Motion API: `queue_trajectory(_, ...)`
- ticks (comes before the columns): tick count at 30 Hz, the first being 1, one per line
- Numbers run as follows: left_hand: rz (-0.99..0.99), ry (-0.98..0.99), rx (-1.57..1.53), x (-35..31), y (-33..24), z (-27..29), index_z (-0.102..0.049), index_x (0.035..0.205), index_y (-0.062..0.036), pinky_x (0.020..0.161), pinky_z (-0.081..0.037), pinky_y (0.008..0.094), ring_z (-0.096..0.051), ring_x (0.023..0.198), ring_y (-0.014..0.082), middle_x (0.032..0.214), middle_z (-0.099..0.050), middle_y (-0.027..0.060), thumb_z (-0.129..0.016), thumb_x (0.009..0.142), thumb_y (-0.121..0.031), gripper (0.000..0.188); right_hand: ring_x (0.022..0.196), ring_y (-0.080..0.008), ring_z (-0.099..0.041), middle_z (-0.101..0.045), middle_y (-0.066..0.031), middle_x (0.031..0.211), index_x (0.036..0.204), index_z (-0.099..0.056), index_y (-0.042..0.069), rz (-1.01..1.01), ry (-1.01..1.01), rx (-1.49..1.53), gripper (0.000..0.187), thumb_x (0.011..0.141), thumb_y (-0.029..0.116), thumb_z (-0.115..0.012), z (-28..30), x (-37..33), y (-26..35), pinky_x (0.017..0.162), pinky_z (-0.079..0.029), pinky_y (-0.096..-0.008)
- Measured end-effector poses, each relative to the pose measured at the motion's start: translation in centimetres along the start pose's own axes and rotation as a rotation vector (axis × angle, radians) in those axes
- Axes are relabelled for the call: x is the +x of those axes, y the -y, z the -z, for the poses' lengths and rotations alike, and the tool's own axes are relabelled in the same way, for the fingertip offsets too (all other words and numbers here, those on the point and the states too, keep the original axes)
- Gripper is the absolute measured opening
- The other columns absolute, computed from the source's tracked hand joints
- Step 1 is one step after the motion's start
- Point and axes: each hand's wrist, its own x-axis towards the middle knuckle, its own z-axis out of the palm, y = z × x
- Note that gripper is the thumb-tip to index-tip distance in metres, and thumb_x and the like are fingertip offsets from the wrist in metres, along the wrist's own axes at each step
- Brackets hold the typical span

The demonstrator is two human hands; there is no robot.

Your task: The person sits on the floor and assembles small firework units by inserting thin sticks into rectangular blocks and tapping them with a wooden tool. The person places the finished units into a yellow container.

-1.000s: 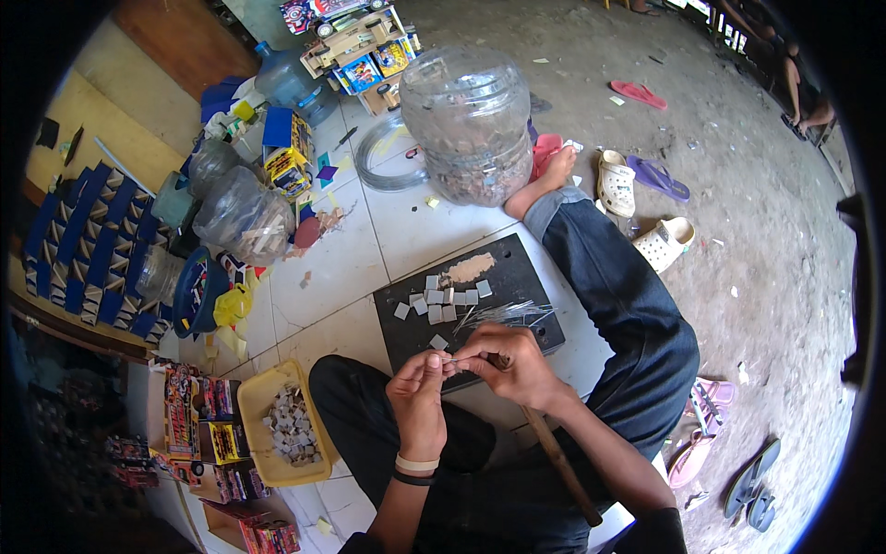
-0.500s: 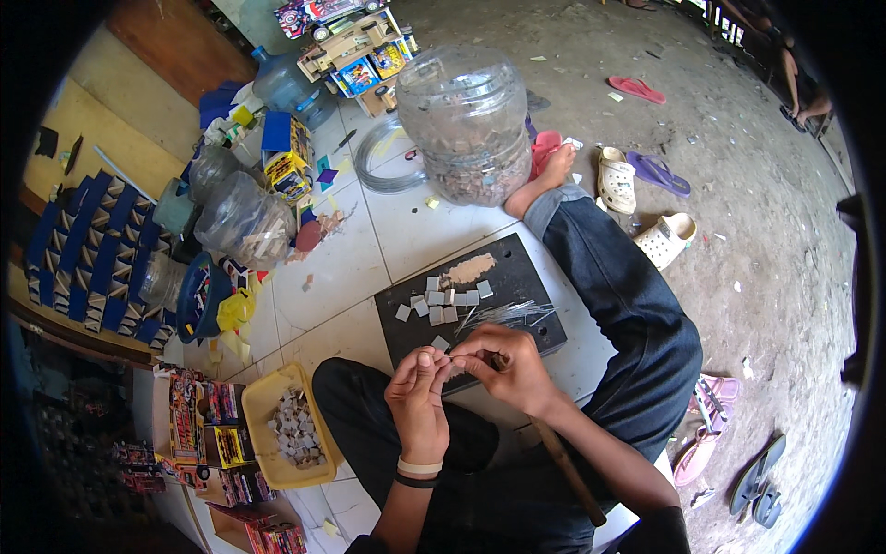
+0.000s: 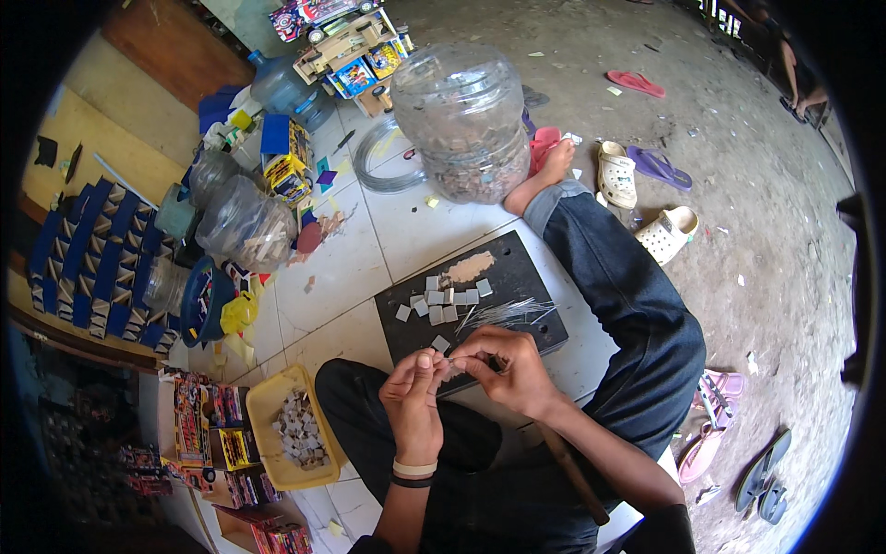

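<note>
Over the near edge of a black block [image 3: 399, 319], my left hand [image 3: 414, 406] and my right hand [image 3: 509, 369] meet with fingertips pinched together. Something small is between them, too tiny and covered to name. A wooden handle [image 3: 570, 471] runs from beneath my right wrist toward my lap; its far end is hidden by the hand, and I cannot tell whether the palm grips it. On the block lie several small grey square pieces [image 3: 437, 298], a bundle of thin metal wires [image 3: 510, 315] and a patch of sawdust-like tan powder [image 3: 468, 268].
Left of my knee stands a yellow tub [image 3: 329, 473] of small grey pieces. Beyond the block are a large clear plastic container [image 3: 459, 102] and a wire coil [image 3: 364, 166]. Toy trucks [image 3: 355, 55] and blue cardboard pieces [image 3: 101, 249] stand farther off. Clogs [image 3: 666, 235] lie at right.
My fingertips have shifted slightly against each other, still pinched together. The pieces and wires on the block have not moved.
</note>
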Motion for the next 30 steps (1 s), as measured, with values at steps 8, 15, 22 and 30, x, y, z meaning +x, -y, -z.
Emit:
queue_trajectory(8, -0.553, 0.284, 1.008, 0.6, -2.3, 0.6, -0.081, 0.121, 0.0006, 0.088, -0.062, 0.0322, -0.081, 0.098, 0.0223, 0.109, -0.083, 0.0133, -0.08, 0.091, 0.011, 0.031, 0.091, -0.0384, -0.068, -0.066, -0.0158, 0.096, 0.101, -0.074, 0.0, 0.24, 0.07, -0.315, 0.015, 0.087, -0.005, -0.075, -0.5, -0.6, -1.5, 0.084, -0.058, -0.0489)
queue_trajectory(15, -0.435, 0.344, 1.163, 0.6, -3.3, 1.8, -0.084, 0.114, -0.0012, 0.077, -0.059, 0.0331, -0.079, 0.085, 0.025, 0.094, -0.08, 0.0139, -0.076, 0.09, 0.011, 0.029, 0.094, -0.0383, -0.069, -0.066, -0.0155, 0.098, 0.097, -0.075, 0.002, 0.19, 0.215, -0.405, 0.012, 0.086, -0.002, -0.077, 0.9, -0.2, -1.5, 0.085, -0.06, -0.0487)
queue_trajectory(22, -0.301, 0.209, 0.899, 2.1, -2.9, 3.5, -0.084, 0.116, -0.0004, 0.082, -0.058, 0.0278, -0.075, 0.091, 0.0129, 0.101, -0.081, 0.0088, -0.079, 0.098, 0.002, 0.018, 0.114, -0.032, -0.067, -0.072, -0.0105, 0.114, 0.111, -0.08, 0.006, 0.233, 0.124, -0.62, 0.025, 0.087, 0.008, -0.083, 1.0, -0.1, -1.8, 0.1, -0.055, -0.0454)
queue_trajectory(30, -0.127, 0.143, 0.565, 3.0, -0.4, 2.2, -0.079, 0.114, 0.008, 0.09, -0.06, 0.025, -0.077, 0.097, 0.0128, 0.107, -0.082, 0.0108, -0.079, 0.1, 0.004, 0.015, 0.113, -0.0295, -0.065, -0.072, -0.0087, 0.113, 0.097, -0.082, 0.007, 0.168, 0.208, -0.672, 0.013, 0.086, 0.013, -0.082, -0.3, 0.5, -4.2, 0.099, -0.052, -0.044)
